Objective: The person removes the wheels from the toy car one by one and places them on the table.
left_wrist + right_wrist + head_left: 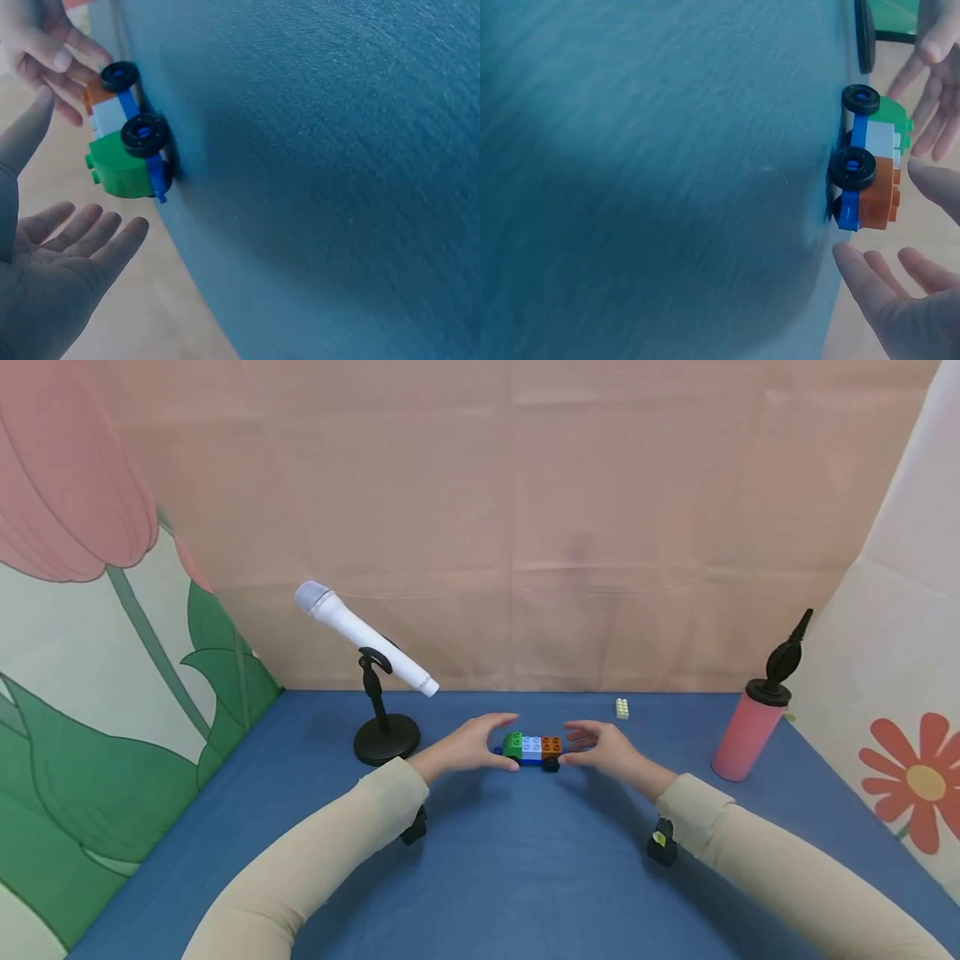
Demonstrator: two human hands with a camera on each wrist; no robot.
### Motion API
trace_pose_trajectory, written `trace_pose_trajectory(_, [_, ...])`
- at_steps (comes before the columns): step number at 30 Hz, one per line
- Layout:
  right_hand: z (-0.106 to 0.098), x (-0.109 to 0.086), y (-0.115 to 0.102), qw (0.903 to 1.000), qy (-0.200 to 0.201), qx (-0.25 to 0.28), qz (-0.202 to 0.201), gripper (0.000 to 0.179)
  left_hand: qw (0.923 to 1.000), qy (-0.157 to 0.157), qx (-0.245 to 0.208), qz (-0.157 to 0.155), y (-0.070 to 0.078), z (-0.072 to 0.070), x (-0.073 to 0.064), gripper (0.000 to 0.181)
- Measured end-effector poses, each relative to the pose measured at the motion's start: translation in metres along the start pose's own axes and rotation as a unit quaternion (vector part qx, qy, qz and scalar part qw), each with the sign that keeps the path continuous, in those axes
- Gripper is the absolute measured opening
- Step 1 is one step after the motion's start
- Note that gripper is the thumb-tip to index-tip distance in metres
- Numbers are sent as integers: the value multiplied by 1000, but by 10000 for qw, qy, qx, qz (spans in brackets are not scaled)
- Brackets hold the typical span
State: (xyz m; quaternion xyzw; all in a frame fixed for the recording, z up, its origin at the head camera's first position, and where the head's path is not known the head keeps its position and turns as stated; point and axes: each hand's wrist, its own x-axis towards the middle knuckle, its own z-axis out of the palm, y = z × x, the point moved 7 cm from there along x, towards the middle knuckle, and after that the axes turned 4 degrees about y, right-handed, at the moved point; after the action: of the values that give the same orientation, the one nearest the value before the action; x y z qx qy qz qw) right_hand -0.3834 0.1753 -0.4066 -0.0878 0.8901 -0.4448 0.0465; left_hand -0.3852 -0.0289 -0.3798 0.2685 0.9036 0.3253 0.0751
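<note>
A toy car [531, 748] built of bricks stands on the blue table, with a blue base and black wheels [145, 135]. Its green brick [124, 166] is at the left end, a pale blue one in the middle and an orange brick [876, 196] at the right end. My left hand [472, 745] is just left of the car, thumb and fingers spread apart, holding nothing. On the other side my right hand [609, 750] is close by the orange end, its fingers likewise parted. Both wrist views show a gap between the nearer palm and the car.
Behind and left, a white microphone [367, 637] leans in a black stand [386, 739]. A small cream brick [622, 708] lies near the table's back edge. At the right stands a pink pump [748, 735] with a black nozzle. Printed cloths hang around the blue table [495, 877].
</note>
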Motion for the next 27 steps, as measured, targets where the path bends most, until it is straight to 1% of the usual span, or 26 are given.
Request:
trace_pose_trajectory(4, [5,5,5,9980,-63,493,392,66,9996,14,-141,-247,-7,3,3,80])
trace_pose_trajectory(6, [7,7,7,9952,-77,790,580,65,9992,-14,-183,-348,-9,5,4,79])
trace_pose_trajectory(10, [11,10,10,9883,-85,1292,808,64,9986,-45,-165,-492,-14,8,7,73])
trace_pose_trajectory(16, [14,12,11,9854,-59,1401,966,56,9980,-60,-222,-584,-20,10,13,58])
trace_pose_trajectory(22, [16,12,10,9833,-5,1478,1066,45,9980,145,-224,-576,-24,10,18,42])
trace_pose_trajectory(27, [16,12,11,9812,25,1573,1117,44,9969,294,-312,-657,-26,9,18,37])
